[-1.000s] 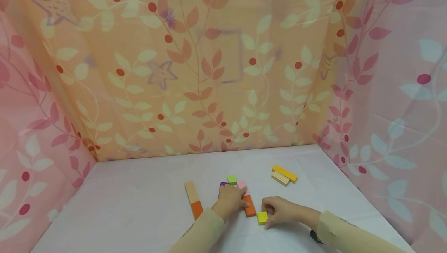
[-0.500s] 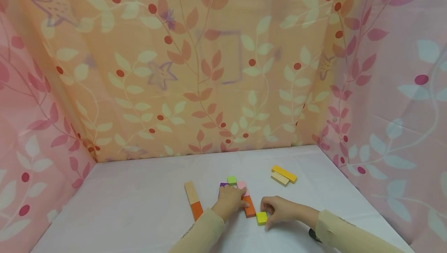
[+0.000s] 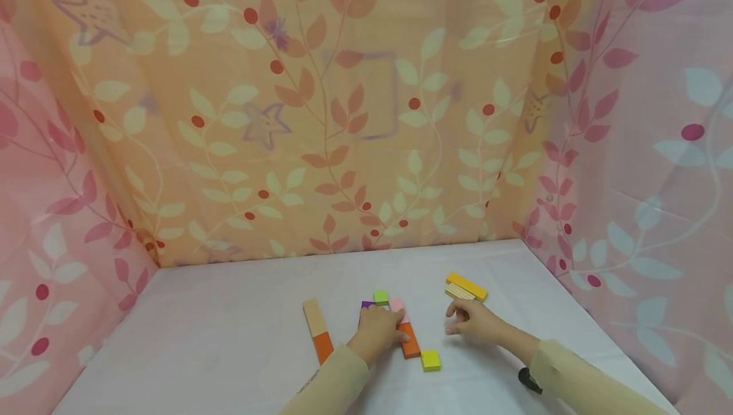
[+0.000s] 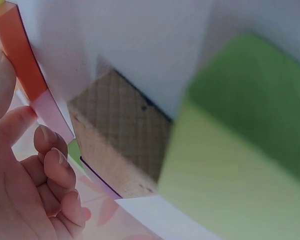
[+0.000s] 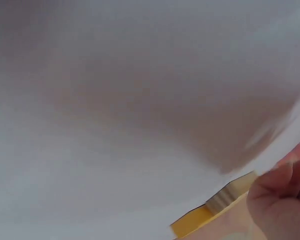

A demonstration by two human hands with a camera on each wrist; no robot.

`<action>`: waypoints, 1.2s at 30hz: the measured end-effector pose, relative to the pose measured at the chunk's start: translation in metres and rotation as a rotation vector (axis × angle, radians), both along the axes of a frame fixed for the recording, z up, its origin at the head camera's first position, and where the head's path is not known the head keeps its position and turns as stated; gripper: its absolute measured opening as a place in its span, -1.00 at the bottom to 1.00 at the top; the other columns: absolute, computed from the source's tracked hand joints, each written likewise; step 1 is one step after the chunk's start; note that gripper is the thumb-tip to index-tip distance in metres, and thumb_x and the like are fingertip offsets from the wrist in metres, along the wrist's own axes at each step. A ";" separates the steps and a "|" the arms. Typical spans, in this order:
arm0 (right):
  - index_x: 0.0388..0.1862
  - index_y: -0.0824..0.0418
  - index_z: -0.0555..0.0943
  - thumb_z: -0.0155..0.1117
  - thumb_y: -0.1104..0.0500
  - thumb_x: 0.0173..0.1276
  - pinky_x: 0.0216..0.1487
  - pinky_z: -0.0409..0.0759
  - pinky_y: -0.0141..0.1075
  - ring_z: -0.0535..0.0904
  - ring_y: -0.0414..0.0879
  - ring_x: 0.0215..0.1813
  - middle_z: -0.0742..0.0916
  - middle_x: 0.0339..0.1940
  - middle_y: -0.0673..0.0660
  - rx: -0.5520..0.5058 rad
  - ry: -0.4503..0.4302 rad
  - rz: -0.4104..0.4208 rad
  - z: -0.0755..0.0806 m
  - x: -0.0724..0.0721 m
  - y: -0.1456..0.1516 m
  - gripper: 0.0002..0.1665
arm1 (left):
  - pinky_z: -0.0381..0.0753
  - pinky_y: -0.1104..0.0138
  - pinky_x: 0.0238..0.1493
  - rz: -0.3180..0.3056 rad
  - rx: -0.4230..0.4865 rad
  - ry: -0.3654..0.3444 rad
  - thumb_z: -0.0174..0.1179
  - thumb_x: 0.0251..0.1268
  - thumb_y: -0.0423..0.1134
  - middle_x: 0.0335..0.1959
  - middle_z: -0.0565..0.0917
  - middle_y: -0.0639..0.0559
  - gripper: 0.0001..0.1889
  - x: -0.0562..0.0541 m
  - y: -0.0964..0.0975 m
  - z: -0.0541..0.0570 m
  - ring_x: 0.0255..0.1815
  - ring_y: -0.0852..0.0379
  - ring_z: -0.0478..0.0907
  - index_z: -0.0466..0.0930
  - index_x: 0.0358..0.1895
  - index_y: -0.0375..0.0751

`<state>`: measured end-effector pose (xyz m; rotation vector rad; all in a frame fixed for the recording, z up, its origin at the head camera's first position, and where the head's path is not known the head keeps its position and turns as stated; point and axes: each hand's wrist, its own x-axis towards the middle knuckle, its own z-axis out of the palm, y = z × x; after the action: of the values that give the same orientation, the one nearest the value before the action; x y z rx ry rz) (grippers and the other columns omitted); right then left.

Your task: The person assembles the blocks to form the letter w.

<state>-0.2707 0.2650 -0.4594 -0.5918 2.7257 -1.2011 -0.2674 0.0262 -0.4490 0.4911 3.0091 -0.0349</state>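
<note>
Wood block (image 3: 458,291), striped, probably light, stiff, best pinched by its sides, lies at eleven o'clock from the right hand (image 3: 478,323), fingers parted, empty; left hand (image 3: 375,327) relaxed, thumb touching orange block (image 3: 410,345).

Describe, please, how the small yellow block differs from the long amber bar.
The small yellow block is squarish on top; the long amber bar is slender. The block is lemon, the bar nearer orange. The block sits by an orange piece; the bar lies beside a ridged pale piece. Neither is held; both lie on the white table.
</note>
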 end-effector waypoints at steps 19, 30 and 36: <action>-0.08 0.45 0.60 0.53 0.02 0.12 0.17 0.36 0.20 0.46 0.36 0.09 0.60 0.03 0.48 0.126 0.021 -0.341 -0.011 -0.038 0.038 -0.42 | 0.43 0.05 0.13 0.009 0.034 -0.037 0.25 0.11 0.27 0.04 0.66 -0.07 -0.37 0.002 0.000 -0.001 0.00 -0.09 0.52 0.51 0.29 0.22; -0.21 0.45 0.56 0.53 0.17 0.09 -0.02 0.44 0.01 0.48 0.06 -0.18 0.64 -0.23 0.24 0.208 -0.015 -0.404 -0.008 -0.045 0.028 -0.56 | 0.41 0.04 0.14 0.010 0.045 -0.040 0.25 0.12 0.25 0.05 0.65 -0.08 -0.37 0.000 0.000 -0.001 0.00 -0.09 0.51 0.51 0.30 0.22; -0.12 0.46 0.61 0.52 0.14 0.11 0.09 0.43 0.10 0.51 0.13 -0.06 0.65 -0.11 0.32 0.189 -0.020 -0.379 -0.008 -0.047 0.032 -0.51 | 0.42 0.05 0.13 0.018 0.040 -0.041 0.26 0.11 0.25 0.04 0.65 -0.08 -0.37 0.000 0.000 0.001 -0.01 -0.09 0.51 0.50 0.30 0.23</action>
<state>-0.3179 0.2965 -0.4671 -0.0401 2.9749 -0.9841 -0.2673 0.0263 -0.4483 0.4623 2.9789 0.0356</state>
